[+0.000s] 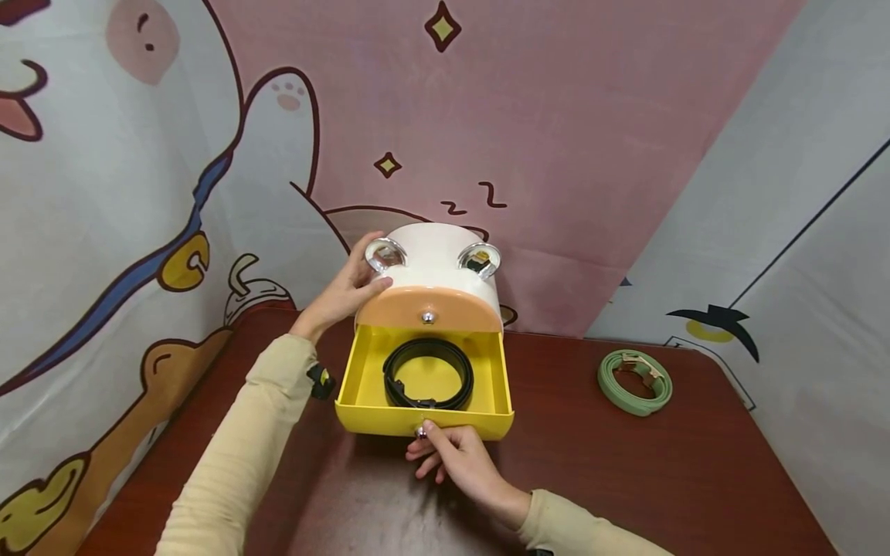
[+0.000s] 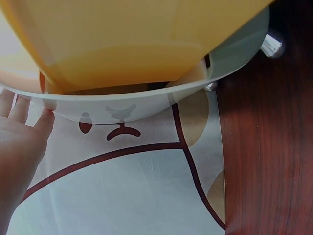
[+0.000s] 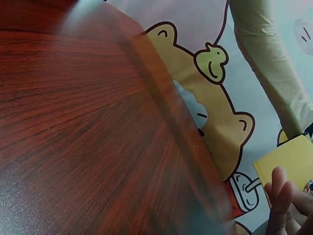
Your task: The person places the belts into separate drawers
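A white rounded storage box [image 1: 434, 259] with two silver eye-like domes stands at the back of the table. Its upper front is an orange panel [image 1: 396, 305] with a silver knob. Below, the yellow drawer [image 1: 375, 421] is pulled out, and a coiled black belt [image 1: 395, 367] lies in it. My left hand [image 1: 344, 292] rests against the box's left side, thumb towards the front; in the left wrist view its fingertips [image 2: 46, 117] touch the white shell. With thumb and fingers, my right hand [image 1: 467, 463] pinches the drawer's small silver knob [image 1: 421, 432].
A coiled green belt [image 1: 608, 388] with a gold-coloured buckle lies on the right of the dark red wooden table [image 1: 577, 463]. Cartoon-printed cloth [image 1: 556, 154] rises directly behind the box and along both sides.
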Motion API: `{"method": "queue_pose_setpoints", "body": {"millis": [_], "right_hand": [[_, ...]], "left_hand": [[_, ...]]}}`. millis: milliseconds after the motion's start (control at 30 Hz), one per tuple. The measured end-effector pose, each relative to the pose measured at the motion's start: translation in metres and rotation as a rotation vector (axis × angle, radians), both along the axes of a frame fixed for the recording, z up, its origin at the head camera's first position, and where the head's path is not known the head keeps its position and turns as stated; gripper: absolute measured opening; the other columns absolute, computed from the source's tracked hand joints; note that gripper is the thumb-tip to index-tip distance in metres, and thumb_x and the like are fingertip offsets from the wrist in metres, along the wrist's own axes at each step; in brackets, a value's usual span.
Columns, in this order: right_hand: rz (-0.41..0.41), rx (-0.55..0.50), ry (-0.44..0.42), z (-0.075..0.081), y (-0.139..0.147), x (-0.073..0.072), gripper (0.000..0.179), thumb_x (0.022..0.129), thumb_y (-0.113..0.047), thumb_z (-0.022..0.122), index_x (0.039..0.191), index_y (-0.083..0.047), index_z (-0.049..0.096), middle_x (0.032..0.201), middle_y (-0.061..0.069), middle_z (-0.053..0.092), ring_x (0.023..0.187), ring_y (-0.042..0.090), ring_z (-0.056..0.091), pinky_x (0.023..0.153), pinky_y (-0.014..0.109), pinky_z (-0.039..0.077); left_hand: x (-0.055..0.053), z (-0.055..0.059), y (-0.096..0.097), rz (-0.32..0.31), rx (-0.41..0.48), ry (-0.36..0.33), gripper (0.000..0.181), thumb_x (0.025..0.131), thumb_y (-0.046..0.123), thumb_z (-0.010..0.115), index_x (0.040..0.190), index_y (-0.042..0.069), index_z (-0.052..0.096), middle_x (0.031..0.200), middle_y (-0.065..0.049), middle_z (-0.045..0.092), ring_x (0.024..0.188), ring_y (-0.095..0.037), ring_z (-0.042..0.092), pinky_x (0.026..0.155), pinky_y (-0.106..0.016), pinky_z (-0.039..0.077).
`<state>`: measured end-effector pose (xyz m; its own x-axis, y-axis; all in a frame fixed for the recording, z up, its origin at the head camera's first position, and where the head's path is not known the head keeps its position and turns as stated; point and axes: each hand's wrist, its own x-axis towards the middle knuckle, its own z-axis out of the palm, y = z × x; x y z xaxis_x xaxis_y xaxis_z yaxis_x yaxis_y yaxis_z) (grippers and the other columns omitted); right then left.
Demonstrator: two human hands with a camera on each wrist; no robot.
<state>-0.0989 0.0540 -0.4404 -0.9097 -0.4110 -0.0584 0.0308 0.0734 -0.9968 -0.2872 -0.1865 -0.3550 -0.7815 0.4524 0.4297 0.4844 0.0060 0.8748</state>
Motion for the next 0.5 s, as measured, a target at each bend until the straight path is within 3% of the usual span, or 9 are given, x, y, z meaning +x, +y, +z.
{"method": "queue_pose_setpoints", "body": {"millis": [333, 500], "right_hand": [[-0.01, -0.015, -0.012, 0.0015, 0.0005, 0.0011, 0.051, 0.103, -0.033, 0.047, 0.096, 0.012, 0.07, 0.089, 0.017, 0.071, 0.064, 0.015, 0.067, 0.049, 0.02, 0.044], [-0.012, -0.029, -0.016, 0.0002, 0.0011, 0.0004, 0.049, 0.103, -0.031, 0.047, 0.097, 0.012, 0.07, 0.09, 0.017, 0.071, 0.064, 0.017, 0.067, 0.049, 0.021, 0.044]], "left_hand": [[0.001, 0.0004, -0.0001, 0.004, -0.008, 0.011, 0.072, 0.097, -0.001, 0.054, 0.152, 0.015, 0.011, 0.127, -0.025, 0.052, 0.095, -0.022, 0.059, 0.078, -0.03, 0.05], [0.0019, 0.0009, 0.0002, -0.003, -0.002, 0.014, 0.072, 0.096, -0.003, 0.054, 0.151, 0.011, 0.009, 0.126, -0.024, 0.052, 0.095, -0.022, 0.059, 0.077, -0.03, 0.05]]}}
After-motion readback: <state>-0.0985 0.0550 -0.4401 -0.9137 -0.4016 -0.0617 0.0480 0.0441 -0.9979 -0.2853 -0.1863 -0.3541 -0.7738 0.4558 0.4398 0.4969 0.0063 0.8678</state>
